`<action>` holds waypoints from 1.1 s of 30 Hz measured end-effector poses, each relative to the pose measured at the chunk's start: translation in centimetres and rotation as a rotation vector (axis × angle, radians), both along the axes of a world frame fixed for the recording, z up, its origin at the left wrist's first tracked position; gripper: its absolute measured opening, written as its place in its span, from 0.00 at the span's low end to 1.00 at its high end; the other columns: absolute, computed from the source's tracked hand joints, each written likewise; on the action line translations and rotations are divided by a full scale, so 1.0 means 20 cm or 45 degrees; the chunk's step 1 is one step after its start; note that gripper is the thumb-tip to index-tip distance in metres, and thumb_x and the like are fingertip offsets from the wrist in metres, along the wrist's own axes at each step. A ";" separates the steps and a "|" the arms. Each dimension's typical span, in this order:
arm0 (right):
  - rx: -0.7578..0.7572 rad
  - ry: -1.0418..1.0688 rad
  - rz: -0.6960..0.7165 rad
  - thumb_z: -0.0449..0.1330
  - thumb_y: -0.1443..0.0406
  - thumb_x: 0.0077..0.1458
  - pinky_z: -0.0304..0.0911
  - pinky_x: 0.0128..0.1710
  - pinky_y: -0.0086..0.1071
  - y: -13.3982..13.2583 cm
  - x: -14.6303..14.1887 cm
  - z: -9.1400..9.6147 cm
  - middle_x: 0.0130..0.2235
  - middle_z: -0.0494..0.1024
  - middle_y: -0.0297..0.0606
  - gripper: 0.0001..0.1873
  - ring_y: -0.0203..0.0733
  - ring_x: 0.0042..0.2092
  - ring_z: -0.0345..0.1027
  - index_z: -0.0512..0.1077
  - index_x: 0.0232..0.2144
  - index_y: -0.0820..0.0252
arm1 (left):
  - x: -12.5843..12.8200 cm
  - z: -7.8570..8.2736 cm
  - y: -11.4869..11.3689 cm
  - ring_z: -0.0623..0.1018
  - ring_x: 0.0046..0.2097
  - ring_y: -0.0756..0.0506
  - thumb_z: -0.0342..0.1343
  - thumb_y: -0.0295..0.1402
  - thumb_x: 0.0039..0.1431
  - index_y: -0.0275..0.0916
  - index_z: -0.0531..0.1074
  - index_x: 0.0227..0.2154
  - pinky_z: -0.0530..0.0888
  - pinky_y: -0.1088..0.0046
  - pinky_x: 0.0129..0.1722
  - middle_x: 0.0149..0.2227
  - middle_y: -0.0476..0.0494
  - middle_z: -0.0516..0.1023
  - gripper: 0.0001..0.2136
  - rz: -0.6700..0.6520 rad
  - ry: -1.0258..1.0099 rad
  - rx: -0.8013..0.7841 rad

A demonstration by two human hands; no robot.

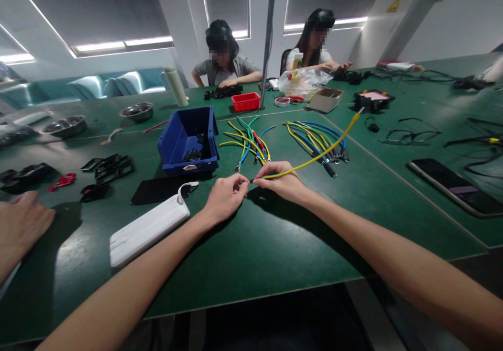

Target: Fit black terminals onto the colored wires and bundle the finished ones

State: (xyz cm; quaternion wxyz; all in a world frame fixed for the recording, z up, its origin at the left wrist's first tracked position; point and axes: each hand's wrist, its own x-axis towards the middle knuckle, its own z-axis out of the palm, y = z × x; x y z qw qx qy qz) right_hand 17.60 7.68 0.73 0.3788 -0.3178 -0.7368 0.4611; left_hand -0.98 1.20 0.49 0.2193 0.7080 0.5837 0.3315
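Observation:
My right hand (281,184) pinches a yellow-green cable (314,157) close to its near end; the cable rises up and to the right, away from me. My left hand (227,196) is closed in a pinch on the small dark tip of that same cable, right where the two hands meet above the green table (275,246). Beyond my hands lie two loose bundles of coloured cables: one in the middle (247,141) and one to the right (314,139).
A blue bin (188,139) with dark parts stands left of the cables. A white power bank (147,229) and a black phone (157,189) lie near my left forearm. Another person's hand (21,222) rests at far left. Two people work across the table. Glasses (408,133), another phone (456,187).

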 end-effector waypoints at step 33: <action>-0.234 0.090 0.066 0.66 0.63 0.43 0.56 0.22 0.25 -0.03 -0.03 -0.01 0.22 0.73 0.33 0.09 0.31 0.23 0.63 0.72 0.25 0.63 | 0.00 0.01 -0.01 0.72 0.26 0.51 0.48 0.37 0.62 0.38 0.73 0.35 0.63 0.77 0.27 0.25 0.49 0.77 0.11 -0.111 -0.028 -0.011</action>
